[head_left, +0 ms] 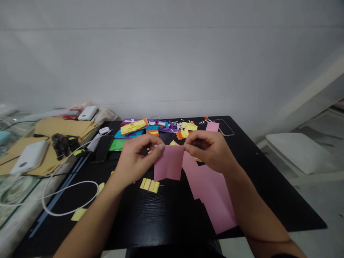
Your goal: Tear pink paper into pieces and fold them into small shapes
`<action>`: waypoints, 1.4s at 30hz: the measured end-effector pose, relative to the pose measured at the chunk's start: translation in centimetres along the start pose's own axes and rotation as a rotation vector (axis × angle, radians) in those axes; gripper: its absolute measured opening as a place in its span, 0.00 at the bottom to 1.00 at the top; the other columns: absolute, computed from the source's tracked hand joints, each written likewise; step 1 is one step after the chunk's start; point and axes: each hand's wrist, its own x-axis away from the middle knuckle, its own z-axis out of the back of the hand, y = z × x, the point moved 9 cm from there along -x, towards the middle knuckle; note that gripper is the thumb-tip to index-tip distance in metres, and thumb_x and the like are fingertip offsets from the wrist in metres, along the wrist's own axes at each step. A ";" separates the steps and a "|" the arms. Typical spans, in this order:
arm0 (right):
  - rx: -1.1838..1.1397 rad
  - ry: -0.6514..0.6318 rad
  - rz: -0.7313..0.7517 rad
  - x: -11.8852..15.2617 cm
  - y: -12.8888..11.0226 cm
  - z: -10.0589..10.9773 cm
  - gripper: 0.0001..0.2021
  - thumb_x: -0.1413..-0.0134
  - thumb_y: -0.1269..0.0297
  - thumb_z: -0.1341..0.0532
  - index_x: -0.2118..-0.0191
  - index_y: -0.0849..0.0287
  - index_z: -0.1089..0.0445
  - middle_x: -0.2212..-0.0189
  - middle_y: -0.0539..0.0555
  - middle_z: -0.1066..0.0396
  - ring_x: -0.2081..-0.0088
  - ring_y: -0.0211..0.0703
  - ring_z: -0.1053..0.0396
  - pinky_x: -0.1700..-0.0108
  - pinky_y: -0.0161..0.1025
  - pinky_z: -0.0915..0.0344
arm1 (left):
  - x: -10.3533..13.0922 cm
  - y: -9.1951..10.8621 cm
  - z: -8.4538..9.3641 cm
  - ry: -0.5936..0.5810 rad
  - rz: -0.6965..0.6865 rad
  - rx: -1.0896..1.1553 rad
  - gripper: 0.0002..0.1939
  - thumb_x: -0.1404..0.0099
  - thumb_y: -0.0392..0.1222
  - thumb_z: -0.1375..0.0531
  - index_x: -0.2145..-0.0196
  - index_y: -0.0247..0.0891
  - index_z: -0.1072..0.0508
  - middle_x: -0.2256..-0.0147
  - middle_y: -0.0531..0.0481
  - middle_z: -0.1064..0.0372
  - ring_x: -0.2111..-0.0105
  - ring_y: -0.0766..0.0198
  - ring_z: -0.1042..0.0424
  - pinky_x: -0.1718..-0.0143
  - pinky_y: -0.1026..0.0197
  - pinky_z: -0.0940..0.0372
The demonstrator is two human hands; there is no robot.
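- The pink square paper (168, 163) is held up over the black desk (150, 215), between the two hands, in front of the person; its lower edge hangs free.
- The left hand (141, 154) has its thumb and index finger closed together on the upper left corner of this paper.
- The right hand (212, 150) pinches with thumb and fingertips at the upper right corner; the other fingers are curled, and I cannot tell exactly how much of the paper is caught there.
- The paper looks very light and thin, I think a little stiff, because it keeps its shape while hanging. The lower edge makes a slight bend near its middle, perhaps a soft crease.
- In my judgement it is not slippery, but it can crease or tear if the fingers press or pull too strongly. The two upper corners seem a good place for a gentle hold, and the side edges also.
- Below the square, a folded yellow paper piece (149, 185) lies on the desk, near the left forearm.
- Larger pink sheets (217, 200) lie on the right, partly under the right hand and forearm.
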 end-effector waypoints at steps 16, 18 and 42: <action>-0.117 -0.034 0.037 0.5 -0.5 -1.0 0.10 0.41 0.69 0.33 0.54 0.53 0.20 0.58 0.51 0.18 0.59 0.43 0.19 0.53 0.42 0.21 | -0.7 -2.2 -0.4 0.003 0.185 0.300 0.08 0.33 0.40 0.36 0.71 0.39 0.24 0.78 0.54 0.32 0.79 0.68 0.35 0.79 0.65 0.39; -0.100 0.003 0.055 0.5 -0.7 -0.9 0.09 0.40 0.69 0.32 0.55 0.53 0.19 0.60 0.51 0.18 0.60 0.42 0.19 0.55 0.41 0.21 | -0.8 -2.3 -0.6 -0.006 0.193 0.318 0.08 0.33 0.40 0.36 0.71 0.39 0.24 0.78 0.54 0.33 0.79 0.69 0.36 0.79 0.65 0.40; -0.062 0.053 0.004 0.5 0.1 -1.7 0.03 0.40 0.65 0.34 0.65 0.58 0.24 0.69 0.51 0.23 0.68 0.37 0.27 0.66 0.36 0.31 | -0.2 -0.3 -1.5 -0.065 0.048 0.079 0.06 0.32 0.38 0.37 0.68 0.39 0.23 0.74 0.52 0.26 0.74 0.67 0.29 0.72 0.64 0.34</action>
